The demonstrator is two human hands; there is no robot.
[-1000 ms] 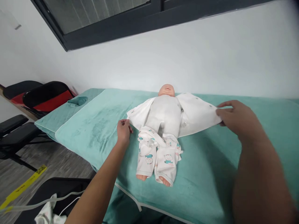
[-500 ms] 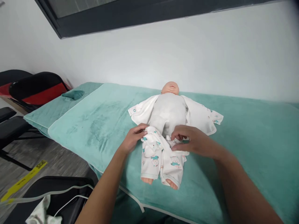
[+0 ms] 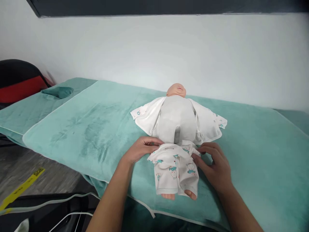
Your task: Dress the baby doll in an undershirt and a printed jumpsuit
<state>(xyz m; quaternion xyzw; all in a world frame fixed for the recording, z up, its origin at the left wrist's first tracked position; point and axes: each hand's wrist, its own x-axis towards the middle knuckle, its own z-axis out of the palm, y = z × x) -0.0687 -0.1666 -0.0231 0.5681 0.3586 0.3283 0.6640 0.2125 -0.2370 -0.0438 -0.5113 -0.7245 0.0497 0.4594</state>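
A baby doll (image 3: 177,117) lies on its back on a teal-covered table (image 3: 84,129), head toward the wall. Its white printed top (image 3: 207,124) is spread open to both sides of the bare grey torso. White printed trousers (image 3: 175,170) cover the legs, and both bare feet stick out at the near end. My left hand (image 3: 141,149) grips the left side of the trousers' waistband. My right hand (image 3: 214,164) grips the right side of the waistband. Both hands have their fingers closed on the cloth.
A small folded teal cloth (image 3: 58,91) lies at the table's far left corner. A black and red chair (image 3: 16,82) stands beyond it. Yellow tape (image 3: 21,188) marks the floor at left, and a dark object with white cables (image 3: 60,209) sits below the near edge.
My right hand let go of the open top's right flap and came to the trousers. Both hands now hold the waistband, which sits lower on the doll, and the view has tilted down.
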